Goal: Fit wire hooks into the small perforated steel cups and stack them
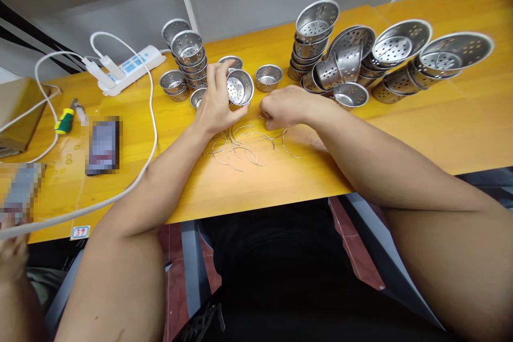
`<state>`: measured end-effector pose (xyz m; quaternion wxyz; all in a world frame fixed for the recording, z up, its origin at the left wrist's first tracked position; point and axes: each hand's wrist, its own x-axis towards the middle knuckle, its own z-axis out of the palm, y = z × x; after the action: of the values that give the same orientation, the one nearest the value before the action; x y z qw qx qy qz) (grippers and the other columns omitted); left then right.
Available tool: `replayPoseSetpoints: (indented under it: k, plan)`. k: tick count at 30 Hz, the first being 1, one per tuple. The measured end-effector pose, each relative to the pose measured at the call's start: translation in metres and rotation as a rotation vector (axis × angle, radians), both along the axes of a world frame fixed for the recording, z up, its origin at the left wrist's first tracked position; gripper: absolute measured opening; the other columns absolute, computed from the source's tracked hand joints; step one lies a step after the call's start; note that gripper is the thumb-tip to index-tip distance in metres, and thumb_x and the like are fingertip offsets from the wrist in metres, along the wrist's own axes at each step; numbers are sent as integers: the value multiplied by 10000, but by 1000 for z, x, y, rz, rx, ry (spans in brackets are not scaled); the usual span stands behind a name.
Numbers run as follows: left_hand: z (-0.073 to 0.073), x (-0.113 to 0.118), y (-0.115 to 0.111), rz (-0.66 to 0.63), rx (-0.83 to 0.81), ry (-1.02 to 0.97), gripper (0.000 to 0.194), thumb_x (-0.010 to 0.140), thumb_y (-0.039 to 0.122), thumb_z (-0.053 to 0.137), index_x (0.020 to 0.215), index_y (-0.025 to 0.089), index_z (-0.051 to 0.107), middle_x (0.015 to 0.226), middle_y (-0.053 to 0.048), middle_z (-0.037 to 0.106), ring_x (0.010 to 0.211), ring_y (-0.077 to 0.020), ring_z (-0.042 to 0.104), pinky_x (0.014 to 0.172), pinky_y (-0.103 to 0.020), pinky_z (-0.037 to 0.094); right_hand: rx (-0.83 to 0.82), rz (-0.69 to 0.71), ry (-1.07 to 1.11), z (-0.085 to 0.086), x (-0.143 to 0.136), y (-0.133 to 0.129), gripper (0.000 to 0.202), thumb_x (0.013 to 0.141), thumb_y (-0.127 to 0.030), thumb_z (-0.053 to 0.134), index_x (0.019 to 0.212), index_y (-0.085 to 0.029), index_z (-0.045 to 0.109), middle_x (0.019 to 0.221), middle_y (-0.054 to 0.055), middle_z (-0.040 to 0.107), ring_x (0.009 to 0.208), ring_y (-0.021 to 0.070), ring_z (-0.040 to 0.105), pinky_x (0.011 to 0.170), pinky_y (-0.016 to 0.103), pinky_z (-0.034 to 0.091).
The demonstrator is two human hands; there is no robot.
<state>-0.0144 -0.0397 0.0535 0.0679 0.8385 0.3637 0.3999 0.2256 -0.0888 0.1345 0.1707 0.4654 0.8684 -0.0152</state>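
My left hand (218, 99) grips a small perforated metal cup (239, 87), its open mouth tilted toward me. To the right, my right hand (282, 107) is closed low over the table, beside thin curved wires (242, 156) spread on the wood; whatever its fingers hold is hidden. Another perforated cup (268, 78) stands upright just behind my hands. A stack of cups (191, 61) rises behind my left hand, and larger stacked cups (315, 37) stand and lean at the right, with a small cup (351, 95) near my right forearm.
On the yellow table (192, 197), a white power strip (132, 70) with a looping cable lies at the left, near a green and yellow screwdriver (64, 121) and a blurred phone (103, 147). Another person's hand (14, 248) holds a blurred device at the far left.
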Motion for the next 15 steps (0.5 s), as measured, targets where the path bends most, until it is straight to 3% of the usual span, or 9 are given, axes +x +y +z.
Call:
replayPoseSetpoints:
  k: [4, 7, 11, 15]
  plan:
    - [3, 1, -4, 27, -25, 16, 1100, 847, 543, 1005, 1698, 290, 355, 1661, -211, 528, 1639, -446, 586, 1449, -628, 493, 2, -5, 1, -5, 5, 1, 233, 1033, -316, 749, 1160, -186, 894, 1245, 161, 893, 1129, 376, 830, 792, 418, 487]
    - [6, 1, -9, 86, -42, 25, 1015, 865, 523, 992, 1658, 310, 397, 1647, -199, 543, 1652, -430, 576, 1470, -632, 480, 20, -23, 62, -7, 11, 4, 257, 1032, -325, 716, 1156, -172, 880, 1223, 182, 888, 1070, 384, 822, 755, 432, 475]
    - [6, -1, -8, 155, -44, 22, 908, 883, 583, 968, 1588, 338, 451, 1655, -187, 567, 1654, -433, 571, 1472, -697, 469, 32, -84, 274, -8, 23, 9, 205, 994, -262, 711, 1143, -196, 836, 1073, 162, 874, 928, 341, 778, 764, 434, 509]
    - [0, -3, -2, 173, -32, 20, 882, 942, 692, 884, 1616, 341, 436, 1654, -177, 620, 1627, -403, 617, 1435, -671, 519, 24, -123, 552, -8, 30, 13, 285, 1006, -217, 686, 1263, -216, 807, 1122, 131, 883, 980, 322, 795, 897, 433, 599]
